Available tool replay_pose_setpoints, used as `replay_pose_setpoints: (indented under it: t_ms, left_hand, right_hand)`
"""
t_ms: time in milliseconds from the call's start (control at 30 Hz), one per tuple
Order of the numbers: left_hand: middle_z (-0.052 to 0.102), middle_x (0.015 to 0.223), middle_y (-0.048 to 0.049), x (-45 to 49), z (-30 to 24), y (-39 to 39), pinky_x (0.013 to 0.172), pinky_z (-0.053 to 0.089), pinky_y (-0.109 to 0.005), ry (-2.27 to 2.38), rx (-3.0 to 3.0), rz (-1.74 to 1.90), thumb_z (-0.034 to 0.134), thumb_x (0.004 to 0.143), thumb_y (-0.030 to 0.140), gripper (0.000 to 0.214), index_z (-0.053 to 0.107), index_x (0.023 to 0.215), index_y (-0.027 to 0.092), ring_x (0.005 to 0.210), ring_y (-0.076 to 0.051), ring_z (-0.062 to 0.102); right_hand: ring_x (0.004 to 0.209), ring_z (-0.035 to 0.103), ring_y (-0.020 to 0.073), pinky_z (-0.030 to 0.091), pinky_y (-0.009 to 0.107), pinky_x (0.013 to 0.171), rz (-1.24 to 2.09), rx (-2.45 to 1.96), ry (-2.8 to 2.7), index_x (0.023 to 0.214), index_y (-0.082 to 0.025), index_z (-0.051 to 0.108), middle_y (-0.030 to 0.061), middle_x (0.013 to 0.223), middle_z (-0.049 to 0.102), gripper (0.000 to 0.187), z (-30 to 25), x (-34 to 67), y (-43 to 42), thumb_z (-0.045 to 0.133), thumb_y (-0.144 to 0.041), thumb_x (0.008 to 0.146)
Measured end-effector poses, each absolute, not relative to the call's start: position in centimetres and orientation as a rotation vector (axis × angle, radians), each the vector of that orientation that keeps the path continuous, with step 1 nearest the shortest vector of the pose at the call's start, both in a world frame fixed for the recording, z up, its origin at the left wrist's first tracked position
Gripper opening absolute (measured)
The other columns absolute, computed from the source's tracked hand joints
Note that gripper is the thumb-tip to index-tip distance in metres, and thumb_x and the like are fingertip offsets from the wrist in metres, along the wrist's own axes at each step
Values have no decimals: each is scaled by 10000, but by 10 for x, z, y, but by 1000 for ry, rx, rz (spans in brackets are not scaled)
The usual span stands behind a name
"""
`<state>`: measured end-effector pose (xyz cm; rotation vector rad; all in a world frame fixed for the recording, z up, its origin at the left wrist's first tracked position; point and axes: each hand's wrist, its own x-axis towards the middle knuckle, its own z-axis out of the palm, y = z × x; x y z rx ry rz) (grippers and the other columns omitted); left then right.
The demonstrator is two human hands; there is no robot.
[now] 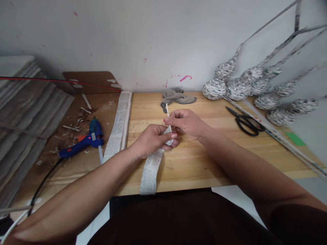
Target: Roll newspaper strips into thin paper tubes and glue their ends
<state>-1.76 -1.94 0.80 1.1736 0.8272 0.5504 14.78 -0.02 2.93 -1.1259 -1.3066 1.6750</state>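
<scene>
A newspaper strip (150,172) hangs from my left hand (156,139) down over the table's front edge. My left thumb and fingers are closed on the strip where its upper end narrows into a thin rolled tube. Just above and to the right, my right hand (186,123) pinches that thin white paper tube (167,108), whose tip sticks up past my fingers. Beyond both hands a crumpled grey glove-like cloth (177,97) lies on the table against the wall.
To the left are a blue glue gun (87,139) on cardboard, a stack of newspaper strips (114,132) and a tied pile of newspapers (22,129). Black scissors (246,122), long paper tubes (283,139) and several woven paper gourds (214,89) occupy the right side of the wooden table (196,163).
</scene>
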Motion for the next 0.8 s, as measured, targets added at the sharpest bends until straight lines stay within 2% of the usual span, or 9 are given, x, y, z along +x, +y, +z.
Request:
replay_pose_setpoints:
  t_ms: [100,267,467,633,800]
  left_hand:
    - [702,794,-67,-18,9,-19,705,555,-297,820,1157,566,714,791,376,289,717,945,132,756,-148,657]
    - [701,786,-62,-15,11,-19,684,555,-286,818,1095,609,731,780,356,317,677,995,130,751,-150,667]
    - [690,771,-65,-15,13,-21,684,556,-286,847,1066,601,737,767,385,291,690,877,120,742,-151,666]
    - [697,835,-75,-15,13,-20,678,565,-305,892,1033,615,778,716,384,300,715,845,120,747,-166,677]
    - [690,759,-52,-15,12,-21,685,562,-299,874,1054,609,794,702,359,276,727,844,132,734,-155,665]
  right_hand:
    - [410,391,46,276,204,398,1728,-1100,-1424,720,-141,645,-47,501,531,359,32,151,1,765,-479,703]
    - [454,397,46,289,200,430,1630,-1079,-1422,665,-139,634,-50,506,520,345,29,152,3,786,-448,681]
    - [461,414,55,286,209,425,1596,-1086,-1423,710,-148,681,-38,533,543,310,25,151,4,758,-448,718]
    - [427,401,55,298,211,404,1615,-1132,-1367,672,-158,649,-47,510,532,299,27,148,2,798,-417,671]
    - [411,406,53,309,210,399,1638,-1157,-1289,631,-163,594,-45,504,539,304,28,144,-1,793,-386,684]
